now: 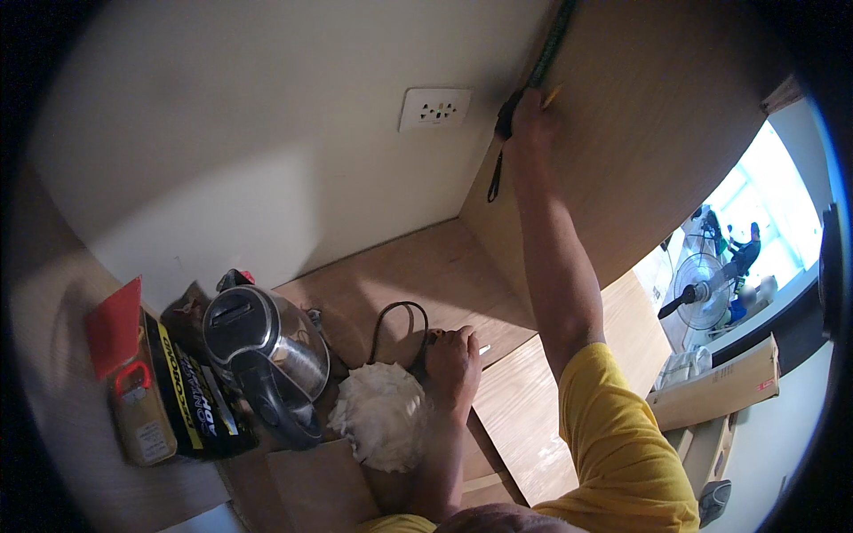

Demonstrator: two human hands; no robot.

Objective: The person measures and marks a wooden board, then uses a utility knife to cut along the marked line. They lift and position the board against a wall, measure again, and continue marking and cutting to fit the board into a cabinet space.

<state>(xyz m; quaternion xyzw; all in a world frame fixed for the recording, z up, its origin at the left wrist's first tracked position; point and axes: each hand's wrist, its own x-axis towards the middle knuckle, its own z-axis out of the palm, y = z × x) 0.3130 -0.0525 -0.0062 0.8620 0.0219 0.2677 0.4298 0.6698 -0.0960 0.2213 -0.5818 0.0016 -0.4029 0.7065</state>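
Note:
My right hand (531, 124) is raised against the wooden side panel (635, 115). Its fingers are closed around a black tape measure (507, 114) with a wrist strap hanging down. A dark green blade (553, 40) runs from it up the corner along the wall. A thin yellow stick (552, 96), perhaps a pencil, pokes out by the fingers. Lower down, my left hand (454, 369) rests closed near the wooden surface (418, 258); a small pale tip (484, 349) shows beside it, but what it grips is unclear. A black cord (378, 324) loops next to this hand.
A crumpled white bundle (382, 417) lies left of my left forearm. Beyond it stand a steel electric kettle (267, 342) and a black-and-yellow package (191, 391). A socket plate (434, 109) sits on the wall. At right are a fan (700, 291) and a cardboard box (720, 386).

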